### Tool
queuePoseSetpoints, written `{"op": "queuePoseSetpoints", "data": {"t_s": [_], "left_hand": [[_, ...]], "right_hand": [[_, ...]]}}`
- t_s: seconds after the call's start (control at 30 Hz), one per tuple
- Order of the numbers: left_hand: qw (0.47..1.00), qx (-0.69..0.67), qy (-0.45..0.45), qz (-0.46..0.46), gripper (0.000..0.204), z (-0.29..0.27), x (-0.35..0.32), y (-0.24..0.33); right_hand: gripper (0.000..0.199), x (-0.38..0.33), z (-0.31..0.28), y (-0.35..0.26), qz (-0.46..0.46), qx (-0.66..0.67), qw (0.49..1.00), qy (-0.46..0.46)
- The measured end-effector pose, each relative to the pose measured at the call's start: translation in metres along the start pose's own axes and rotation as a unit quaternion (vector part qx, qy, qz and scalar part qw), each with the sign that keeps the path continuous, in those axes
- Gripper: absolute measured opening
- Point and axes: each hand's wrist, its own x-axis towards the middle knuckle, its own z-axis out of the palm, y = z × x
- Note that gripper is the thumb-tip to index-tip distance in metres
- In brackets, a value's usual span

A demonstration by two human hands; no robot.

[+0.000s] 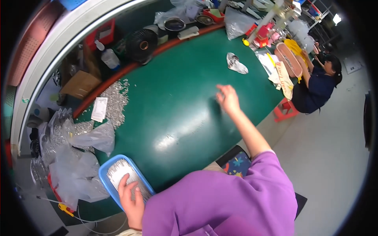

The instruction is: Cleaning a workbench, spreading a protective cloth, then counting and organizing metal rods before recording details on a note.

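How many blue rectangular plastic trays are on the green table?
1: blue rectangular plastic tray, near-left on the green table, beneath the left hand. Clear plastic bags nearby may hide others.

I'm seeing a deep green table (169, 90), a light blue tray (103, 177), a silvery pile (117, 102) and a purple top (204, 196). A white rag (237, 65) is showing dark blotches; a dark blue cloth (241, 168) is displaying teal and orange figures.

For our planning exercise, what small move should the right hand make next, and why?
Perhaps bring the right hand toward the blue tray: it appears empty over the green tabletop, while the left hand is at that tray, where thin metallic rods lie.
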Motion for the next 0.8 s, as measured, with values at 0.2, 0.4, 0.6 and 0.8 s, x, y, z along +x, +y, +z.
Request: {"op": "queuePoseSetpoints", "data": {"t_s": [0.2, 0.4, 0.6, 0.8], "left_hand": [[0.999, 0.029, 0.025, -0.023, 0.014, 0.017, 0.002, 0.024], [0.998, 0.036, -0.009, -0.054, 0.012, 0.058, 0.015, 0.059], [0.997, 0.051, -0.006, -0.066, 0.011, 0.076, 0.023, 0.07], [0.998, 0.052, -0.026, -0.025, 0.01, 0.075, 0.026, 0.073]], "right_hand": [[0.046, 0.093, -0.014, 0.11, 0.012, -0.114, 0.993, 0.032], [0.046, 0.145, 0.038, 0.176, 0.082, -0.098, 0.991, -0.032], [0.03, 0.127, 0.069, 0.168, -0.003, 0.004, 0.998, 0.056], [0.03, -0.129, 0.09, -0.041, -0.223, 0.149, 0.949, -0.164]]}}
